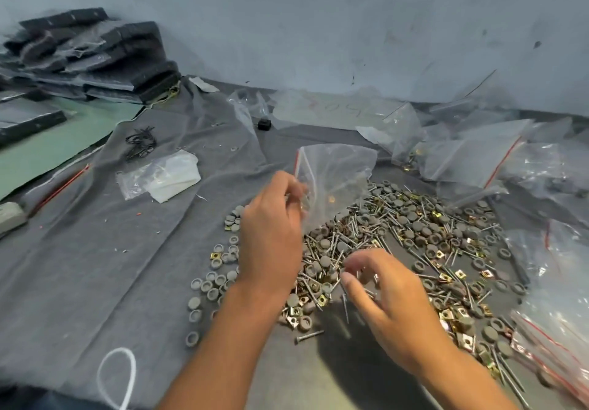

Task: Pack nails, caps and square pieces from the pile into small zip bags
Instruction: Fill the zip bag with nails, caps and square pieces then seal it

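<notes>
My left hand (271,228) pinches a small clear zip bag (334,183) by its edge and holds it upright above the pile (398,243), so I judge its mouth stays within easy reach for filling. The pile of steel nails, grey round caps and brass square pieces spreads over the grey cloth (111,266) from the centre toward three o'clock. My right hand (392,307), at five o'clock, hovers over the pile with fingers curled around what look like a few nails; motion blur leaves the grip uncertain. A loose nail (309,336) lies at six o'clock. More zip bags (471,157) crowd one to four o'clock, some cut off at the edge, their contents hard to make out.
</notes>
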A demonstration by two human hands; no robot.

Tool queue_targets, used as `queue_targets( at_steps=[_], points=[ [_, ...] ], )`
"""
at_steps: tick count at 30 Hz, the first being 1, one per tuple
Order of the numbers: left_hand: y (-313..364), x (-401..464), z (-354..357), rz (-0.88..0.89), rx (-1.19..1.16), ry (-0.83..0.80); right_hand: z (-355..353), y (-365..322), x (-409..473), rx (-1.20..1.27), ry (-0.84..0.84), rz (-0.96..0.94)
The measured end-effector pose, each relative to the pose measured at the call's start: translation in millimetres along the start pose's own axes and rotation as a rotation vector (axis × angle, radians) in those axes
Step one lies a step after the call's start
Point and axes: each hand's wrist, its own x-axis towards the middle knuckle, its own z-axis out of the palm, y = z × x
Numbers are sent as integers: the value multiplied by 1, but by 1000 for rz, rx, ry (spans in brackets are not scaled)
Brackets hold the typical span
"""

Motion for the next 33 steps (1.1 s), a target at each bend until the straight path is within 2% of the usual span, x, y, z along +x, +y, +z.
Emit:
queue_targets(
  at_steps=[3,5,8,11,22,24,27,29,31,33],
  points=[
    [-15,15,-12,-7,81,71,26,-19,8,-164,-140,-271],
    [-18,18,-15,39,120,81,44,-31,20,-252,-210,-380],
    [-18,17,-14,58,164,42,60,-37,32,-407,-180,-472],
    [-16,15,-9,72,170,-1,59,-28,38,-481,-157,-458],
    [-5,2,12,113,177,-237,10,35,19,-221,-74,-115],
    [-2,-4,18,122,184,-296,2,42,16,-110,-19,-20],
    [1,-15,27,152,197,-396,-13,47,12,220,44,264],
    [0,-21,34,153,196,-459,-20,48,15,557,76,467],
    [-1,-24,40,136,190,-501,-26,45,21,1030,108,681],
    [-1,-27,45,115,180,-518,-32,43,24,1377,124,810]
  ],
)
